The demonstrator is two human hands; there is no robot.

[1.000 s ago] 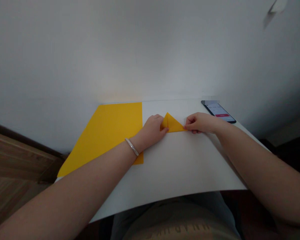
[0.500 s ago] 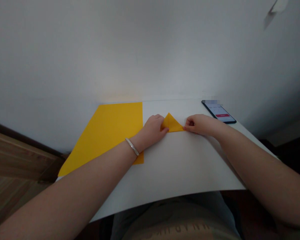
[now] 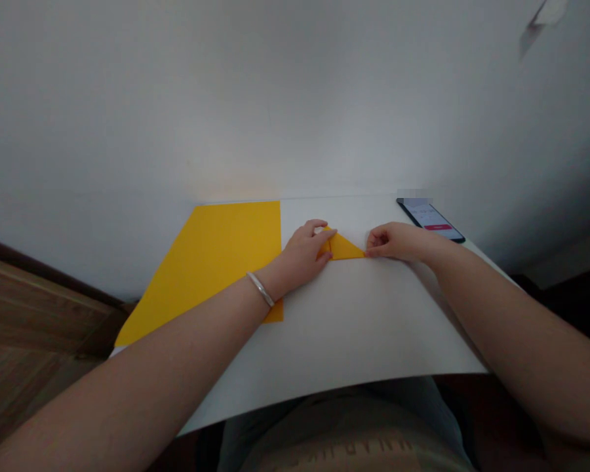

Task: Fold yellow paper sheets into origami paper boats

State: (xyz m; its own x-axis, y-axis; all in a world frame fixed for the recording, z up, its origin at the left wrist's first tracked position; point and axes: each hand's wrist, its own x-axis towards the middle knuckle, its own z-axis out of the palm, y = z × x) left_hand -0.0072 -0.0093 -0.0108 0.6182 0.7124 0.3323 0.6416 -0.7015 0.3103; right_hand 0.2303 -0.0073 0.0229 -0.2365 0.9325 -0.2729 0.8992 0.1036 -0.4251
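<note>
A small yellow paper folded into a triangle (image 3: 345,248) lies on the white board (image 3: 354,321) in front of me. My left hand (image 3: 305,252), with a silver bracelet on its wrist, rests on the triangle's left part, its index finger stretched across the top point and pressing it down. My right hand (image 3: 392,241) has its fingers curled and pinches the triangle's right corner against the board.
A large yellow sheet (image 3: 216,262) lies flat on the left half of the board, partly under my left forearm. A phone (image 3: 430,219) with a lit screen lies at the far right corner. A white wall stands close behind; wooden floor shows at left.
My left index finger has reached up over the triangle's top point, flattening it. My right hand stays at the right corner with only a slight shift.
</note>
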